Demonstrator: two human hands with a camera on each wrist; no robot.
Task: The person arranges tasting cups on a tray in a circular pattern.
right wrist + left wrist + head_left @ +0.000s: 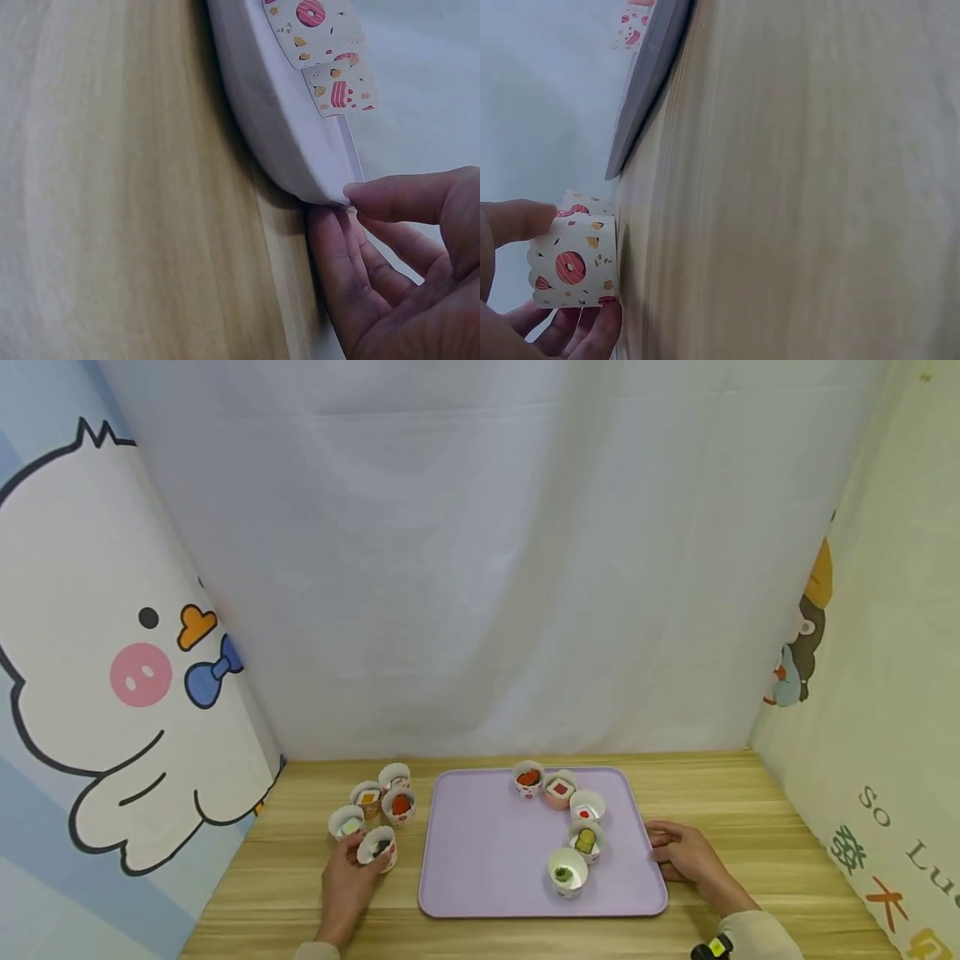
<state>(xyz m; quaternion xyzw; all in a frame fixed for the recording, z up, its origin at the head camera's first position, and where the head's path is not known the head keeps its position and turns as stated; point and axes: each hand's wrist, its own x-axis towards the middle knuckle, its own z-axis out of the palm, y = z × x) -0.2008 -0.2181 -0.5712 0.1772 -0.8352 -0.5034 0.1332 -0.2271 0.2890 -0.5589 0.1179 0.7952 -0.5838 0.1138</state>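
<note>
My left hand [349,885] grips a white paper cup [377,850] with something dark inside, its thumb and fingers on opposite sides. In the left wrist view the cup [574,262] shows a printed pink donut and stands close to the wooden surface. My right hand [686,856] pinches the right edge of a lilac tray [487,860]. In the right wrist view the thumb lies on the tray's rim [330,184], with fingers below it. Several cups stand in the tray's right half, including one with a green piece [567,873] and one with red pieces [528,779].
Left of the tray more paper cups cluster, among them one with a red piece [399,807], one with an orange piece [367,798] and one with a pale green piece [347,823]. A hanging white cloth [480,568] bounds the wooden table [720,777] at the back.
</note>
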